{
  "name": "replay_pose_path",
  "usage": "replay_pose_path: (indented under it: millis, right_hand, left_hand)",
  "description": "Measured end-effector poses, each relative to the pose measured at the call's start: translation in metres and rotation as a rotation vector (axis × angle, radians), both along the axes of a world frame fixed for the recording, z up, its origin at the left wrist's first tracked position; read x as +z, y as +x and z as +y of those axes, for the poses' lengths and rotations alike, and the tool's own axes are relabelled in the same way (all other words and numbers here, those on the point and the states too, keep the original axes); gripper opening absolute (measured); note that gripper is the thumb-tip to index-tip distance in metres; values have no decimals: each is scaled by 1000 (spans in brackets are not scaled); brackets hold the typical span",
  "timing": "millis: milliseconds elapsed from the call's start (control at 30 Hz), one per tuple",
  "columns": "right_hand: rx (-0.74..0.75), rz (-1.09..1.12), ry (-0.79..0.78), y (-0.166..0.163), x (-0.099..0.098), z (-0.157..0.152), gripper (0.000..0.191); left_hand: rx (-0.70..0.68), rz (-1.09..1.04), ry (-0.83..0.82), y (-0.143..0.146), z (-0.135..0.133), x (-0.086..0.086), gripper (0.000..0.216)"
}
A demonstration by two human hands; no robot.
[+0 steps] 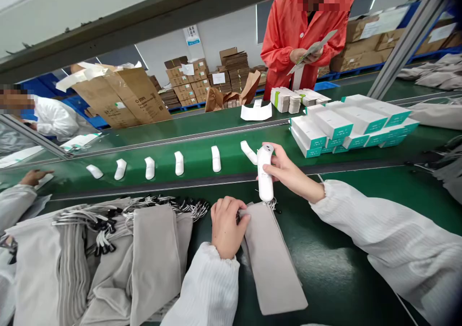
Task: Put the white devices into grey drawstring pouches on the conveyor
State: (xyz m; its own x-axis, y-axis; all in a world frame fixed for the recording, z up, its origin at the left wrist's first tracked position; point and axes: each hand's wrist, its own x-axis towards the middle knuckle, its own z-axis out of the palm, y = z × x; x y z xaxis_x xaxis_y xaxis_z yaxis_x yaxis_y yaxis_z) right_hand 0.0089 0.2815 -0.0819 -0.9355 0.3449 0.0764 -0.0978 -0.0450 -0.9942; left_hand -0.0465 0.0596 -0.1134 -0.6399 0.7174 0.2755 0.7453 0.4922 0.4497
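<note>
My right hand (285, 172) is closed around a white handheld device (266, 179), held upright with its rounded end down, just above the mouth of a grey drawstring pouch (274, 263). My left hand (228, 225) grips the pouch's upper left corner between thumb and fingers. Lying flat on the green work surface, the pouch points towards me, its cord partly hidden behind the device. Just behind the held device, another white device (249, 152) lies on the conveyor belt. More of the same kind, such as this white device (215, 159), are spaced in a row to the left.
Piles of grey pouches (155, 258) with cords lie at left. White and teal boxes (335, 123) are stacked at the right beyond the belt. A co-worker in red (285, 37) holds papers across the line; another person's hand (34, 177) reaches in at far left. A metal post (407, 42) stands at right.
</note>
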Motion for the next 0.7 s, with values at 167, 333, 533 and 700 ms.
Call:
replay_pose_path:
  millis: [167,333,533,700]
  right_hand:
    - [-2,34,-2,3,0,-7,73]
    - [11,64,-5,6,3,-11,73]
    - [3,140,5,5,-7,-14,78]
    - [44,188,14,13,-4,-29,71]
  left_hand:
    - [-125,271,11,4,0,5,17]
    - [-152,519,28,7,0,1,24]
    - [-261,238,132,6,-5,7,19]
    - [-160,-301,427,16,-1,26,11]
